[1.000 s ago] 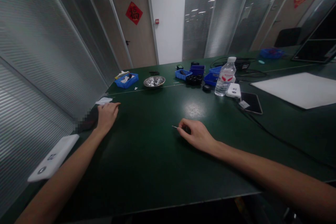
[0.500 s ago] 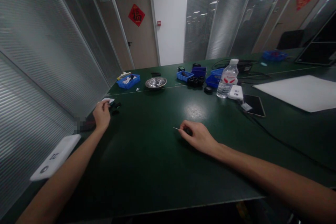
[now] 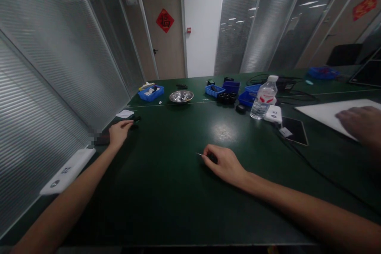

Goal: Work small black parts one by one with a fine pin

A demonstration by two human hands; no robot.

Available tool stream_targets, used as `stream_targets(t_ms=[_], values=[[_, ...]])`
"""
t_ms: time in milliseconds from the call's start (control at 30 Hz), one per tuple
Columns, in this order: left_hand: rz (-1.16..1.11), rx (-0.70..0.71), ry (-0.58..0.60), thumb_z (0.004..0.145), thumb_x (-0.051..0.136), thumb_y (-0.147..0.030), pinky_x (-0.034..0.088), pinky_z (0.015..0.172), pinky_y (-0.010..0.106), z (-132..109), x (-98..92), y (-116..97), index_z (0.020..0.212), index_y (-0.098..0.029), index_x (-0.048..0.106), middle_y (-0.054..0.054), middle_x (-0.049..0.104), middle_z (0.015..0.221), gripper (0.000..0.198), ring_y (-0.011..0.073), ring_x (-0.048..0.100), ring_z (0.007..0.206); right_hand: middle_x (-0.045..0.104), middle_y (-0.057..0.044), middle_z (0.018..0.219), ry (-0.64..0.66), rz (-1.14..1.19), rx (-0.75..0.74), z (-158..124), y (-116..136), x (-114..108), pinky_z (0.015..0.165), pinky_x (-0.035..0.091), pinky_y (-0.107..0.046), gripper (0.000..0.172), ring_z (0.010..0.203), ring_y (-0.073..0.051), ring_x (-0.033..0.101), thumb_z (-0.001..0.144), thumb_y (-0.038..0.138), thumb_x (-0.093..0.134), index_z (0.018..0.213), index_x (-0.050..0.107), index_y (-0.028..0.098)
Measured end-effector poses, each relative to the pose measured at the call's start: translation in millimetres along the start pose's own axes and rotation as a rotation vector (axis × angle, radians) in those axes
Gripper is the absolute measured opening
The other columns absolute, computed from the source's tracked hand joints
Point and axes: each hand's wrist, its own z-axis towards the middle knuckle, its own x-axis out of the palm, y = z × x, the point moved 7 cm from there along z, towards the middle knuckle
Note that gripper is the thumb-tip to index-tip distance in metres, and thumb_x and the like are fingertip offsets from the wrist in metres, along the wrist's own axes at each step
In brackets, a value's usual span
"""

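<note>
My left hand (image 3: pixel 119 133) reaches out over the left side of the green table. Its fingertips are pinched together at a small black part (image 3: pixel 136 119), and more dark bits lie close by, too small to make out. A white slip of paper (image 3: pixel 125 114) lies just beyond those fingers. Nearer the middle, my right hand (image 3: pixel 224 162) rests on the table, fingers curled round a screwdriver. The screwdriver's thin metal shaft (image 3: pixel 199 154) points left, while most of its dark handle is hidden in the palm.
A metal bowl (image 3: pixel 181 97) and a blue tray (image 3: pixel 151 93) stand farther back. At right are a water bottle (image 3: pixel 264 98), a white power bank (image 3: pixel 273 114), a phone (image 3: pixel 294 130) and a cable. Another person's blurred hand (image 3: pixel 361 123) is over a white sheet (image 3: pixel 324 112).
My left hand has moved off the white paper, rightward onto the black part. My right hand keeps its hold on the screwdriver. Another person's hand has come in at right. The view has shifted slightly.
</note>
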Motion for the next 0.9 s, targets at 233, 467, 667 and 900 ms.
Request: stream_targets(t_ms=[233, 467, 667, 900], values=[[-0.031, -0.045, 0.013, 0.083, 0.067, -0.035, 0.053, 0.087, 0.033, -3, -1.5, 2, 0.113, -0.018, 0.079, 0.008, 0.079, 0.103, 0.037, 0.0260, 0.072, 0.092, 0.068, -0.003, 0.091, 0.008, 0.012, -0.071, 5, -12, -12, 0.066, 0.046, -0.030, 0.021, 0.074, -0.016, 0.061, 0.101, 0.038, 0.053, 0.100, 0.065, 0.020], [-0.028, -0.084, 0.055, 0.081, 0.070, -0.034, 0.052, 0.083, 0.032, -3, 0.8, 3, 0.112, -0.020, 0.080, 0.007, 0.079, 0.102, 0.035, 0.0248, 0.071, 0.090, 0.068, -0.003, 0.086, -0.020, 0.104, 0.007, 17, -34, -19, 0.066, 0.046, -0.030, 0.028, 0.075, -0.017, 0.062, 0.101, 0.043, 0.052, 0.097, 0.066, 0.019], [0.003, -0.103, 0.083, 0.080, 0.071, -0.030, 0.052, 0.088, 0.035, -4, 3.4, 9, 0.111, -0.021, 0.081, 0.007, 0.080, 0.102, 0.033, 0.0258, 0.072, 0.094, 0.069, -0.003, 0.086, -0.023, 0.104, 0.010, 14, -30, -19, 0.066, 0.045, -0.030, 0.027, 0.075, -0.017, 0.062, 0.101, 0.042, 0.053, 0.097, 0.066, 0.019], [0.066, -0.132, 0.103, 0.081, 0.071, -0.032, 0.053, 0.079, 0.035, -1, 6.0, 16, 0.111, -0.022, 0.081, 0.008, 0.079, 0.100, 0.033, 0.0253, 0.071, 0.082, 0.067, -0.002, 0.085, -0.041, 0.107, 0.014, 13, -28, -21, 0.066, 0.045, -0.029, 0.029, 0.075, -0.017, 0.061, 0.102, 0.043, 0.052, 0.095, 0.065, 0.019]])
